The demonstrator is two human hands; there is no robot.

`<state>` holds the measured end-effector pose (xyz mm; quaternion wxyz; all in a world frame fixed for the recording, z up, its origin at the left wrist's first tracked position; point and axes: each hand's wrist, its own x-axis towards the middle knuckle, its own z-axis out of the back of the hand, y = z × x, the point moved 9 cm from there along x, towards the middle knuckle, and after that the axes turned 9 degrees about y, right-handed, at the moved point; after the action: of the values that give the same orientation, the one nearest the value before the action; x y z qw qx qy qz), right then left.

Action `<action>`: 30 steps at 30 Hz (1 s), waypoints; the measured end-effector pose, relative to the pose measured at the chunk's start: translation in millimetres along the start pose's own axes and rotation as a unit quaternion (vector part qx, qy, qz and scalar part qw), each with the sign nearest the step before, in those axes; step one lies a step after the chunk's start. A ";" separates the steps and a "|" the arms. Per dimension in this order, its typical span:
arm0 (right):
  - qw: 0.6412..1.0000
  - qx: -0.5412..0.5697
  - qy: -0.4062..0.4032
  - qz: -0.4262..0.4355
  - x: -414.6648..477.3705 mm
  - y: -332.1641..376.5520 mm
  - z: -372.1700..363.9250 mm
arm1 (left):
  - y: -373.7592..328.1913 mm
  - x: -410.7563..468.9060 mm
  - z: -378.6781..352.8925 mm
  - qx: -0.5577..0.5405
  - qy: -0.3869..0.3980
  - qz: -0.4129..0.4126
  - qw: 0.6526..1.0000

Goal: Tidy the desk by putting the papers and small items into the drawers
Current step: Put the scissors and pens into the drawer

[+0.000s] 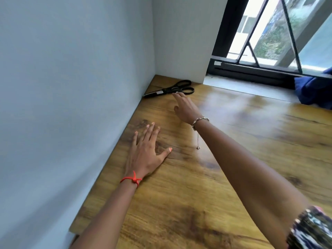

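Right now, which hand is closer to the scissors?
The right hand, wearing the chain bracelet, reaches toward the scissors; the left hand lies flat on the desk.

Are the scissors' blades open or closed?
Closed: the scissors lie flat on the desk, blades together as one dark strip.

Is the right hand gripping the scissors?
No, the right hand reaches with straight fingers, none curled round the scissors lying on the desk.

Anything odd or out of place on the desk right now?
Only the scissors, lying in the far corner of the desk by the wall; right hand reaches toward them. Nothing spilled or damaged.
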<state>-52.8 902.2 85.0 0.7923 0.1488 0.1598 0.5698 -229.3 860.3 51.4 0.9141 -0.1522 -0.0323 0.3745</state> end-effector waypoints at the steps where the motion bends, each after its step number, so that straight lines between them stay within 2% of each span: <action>1: 1.000 0.004 0.013 0.004 7.8 0.5 0.1 | 0.3 0.4 0.5 0.001 0.000 0.001 1.000; 5: 0.997 -0.003 0.071 -0.011 30.8 -4.1 -3.4 | 1.3 0.2 -0.4 -0.003 0.005 0.002 1.000; 11: 0.993 -0.038 0.108 -0.031 52.9 -10.7 -11.3 | 0.7 -0.8 0.7 -0.006 0.004 0.002 1.000; 22: 0.990 -0.140 0.002 0.016 50.9 9.7 6.2 | -0.1 -3.4 2.1 -0.015 0.016 0.005 1.000; 27: 0.959 -0.273 -0.021 0.071 33.6 19.1 3.7 | -1.0 -3.8 2.0 -0.019 0.022 0.003 1.000; 30: 0.953 -0.293 -0.015 0.074 21.7 18.0 -2.0 | -1.5 -3.4 1.5 -0.023 0.022 0.003 0.999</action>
<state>-62.6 928.5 89.0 0.7588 -0.0702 -0.0374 0.6464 -231.0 857.3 53.6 0.9098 -0.1813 -0.0203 0.3727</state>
